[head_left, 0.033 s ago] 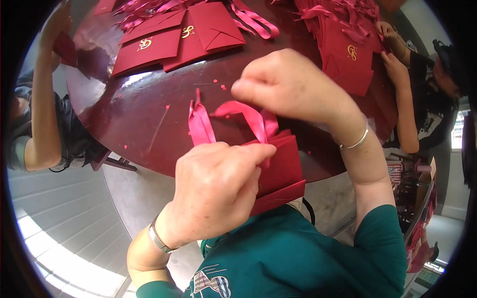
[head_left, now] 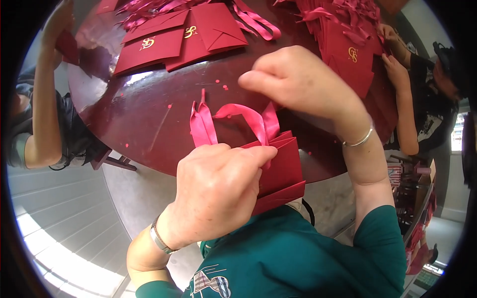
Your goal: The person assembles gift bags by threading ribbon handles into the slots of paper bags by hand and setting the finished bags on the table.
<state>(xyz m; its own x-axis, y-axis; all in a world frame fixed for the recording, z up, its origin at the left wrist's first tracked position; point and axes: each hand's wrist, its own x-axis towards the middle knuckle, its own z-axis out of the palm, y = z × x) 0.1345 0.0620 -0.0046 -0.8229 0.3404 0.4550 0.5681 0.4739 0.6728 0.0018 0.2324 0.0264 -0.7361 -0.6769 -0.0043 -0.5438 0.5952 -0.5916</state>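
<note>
My left hand point(head_left: 216, 186) is closed, thumb and fingers pinching the upper edge of a small red paper bag point(head_left: 282, 169) at the near table edge. Glossy pink ribbon point(head_left: 246, 113) rises from the bag's top in a loop, and another pink ribbon length point(head_left: 202, 124) stands up behind my left knuckles. Above and to the right of the loop, my right hand point(head_left: 298, 82) is curled shut with its thumb pointing left. Its inner fingers are turned away, so whatever they hold is hidden. One ribbon part ends close beneath that hand.
The dark red round table point(head_left: 149, 119) carries flat red bags point(head_left: 206, 37) with pink ribbons at the far left and a stack of red bags point(head_left: 348, 59) at the far right. Small red bits are scattered about. Co-workers' arms point(head_left: 44, 109) and hands point(head_left: 395, 64) are at both sides.
My right hand has shifted slightly right, away from the ribbon loop, and more of the ribbon beneath it shows. My left hand stays on the bag.
</note>
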